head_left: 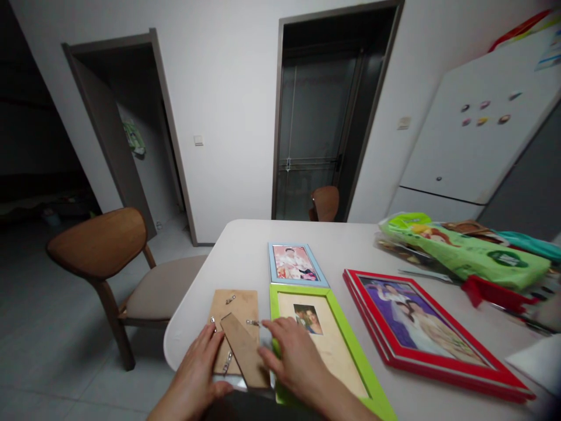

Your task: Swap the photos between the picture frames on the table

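Note:
A face-down photo frame [232, 313] with a brown board back and small metal clips lies near the table's front edge. Its prop-up stand [245, 351] sticks out toward me. My left hand [199, 371] rests on the frame's left side, fingers stretched over the board. My right hand [293, 354] lies flat with its fingers spread, its fingertips at the frame's right edge and its palm over the lower left of a green frame [346, 345] holding a small photo.
A blue frame [295, 263] lies behind the green one, a red frame [421, 327] to the right. Green packets [464, 251] and a red item [491, 292] crowd the white table's [245, 245] right side. A wooden chair [114, 257] stands left, a fridge [482, 128] at right.

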`<state>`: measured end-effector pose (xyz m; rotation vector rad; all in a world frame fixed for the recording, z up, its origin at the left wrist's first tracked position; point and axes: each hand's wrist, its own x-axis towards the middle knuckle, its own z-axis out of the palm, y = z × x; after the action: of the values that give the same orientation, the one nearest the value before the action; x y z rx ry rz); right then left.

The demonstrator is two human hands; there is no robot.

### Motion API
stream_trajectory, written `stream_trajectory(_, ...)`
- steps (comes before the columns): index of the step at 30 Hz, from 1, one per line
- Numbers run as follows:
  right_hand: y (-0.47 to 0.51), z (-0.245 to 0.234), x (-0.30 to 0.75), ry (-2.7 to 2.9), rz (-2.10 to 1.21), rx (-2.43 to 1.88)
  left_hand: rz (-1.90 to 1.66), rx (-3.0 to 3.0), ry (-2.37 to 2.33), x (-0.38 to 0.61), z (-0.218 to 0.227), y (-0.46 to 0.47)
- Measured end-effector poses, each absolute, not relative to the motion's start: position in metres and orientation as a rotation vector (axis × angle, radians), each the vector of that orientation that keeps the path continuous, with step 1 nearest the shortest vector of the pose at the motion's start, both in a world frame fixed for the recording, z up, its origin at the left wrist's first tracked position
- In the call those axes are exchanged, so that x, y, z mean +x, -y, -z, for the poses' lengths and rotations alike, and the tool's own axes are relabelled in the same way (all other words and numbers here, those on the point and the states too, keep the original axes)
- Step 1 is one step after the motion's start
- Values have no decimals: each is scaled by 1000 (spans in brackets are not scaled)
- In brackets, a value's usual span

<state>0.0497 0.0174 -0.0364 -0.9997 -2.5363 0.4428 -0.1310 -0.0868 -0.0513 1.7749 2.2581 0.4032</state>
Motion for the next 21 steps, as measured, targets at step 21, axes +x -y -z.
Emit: stream_trajectory(21,-24,1,124,2354,-673,-1044,-832,2361,-2104,-52,48,48)
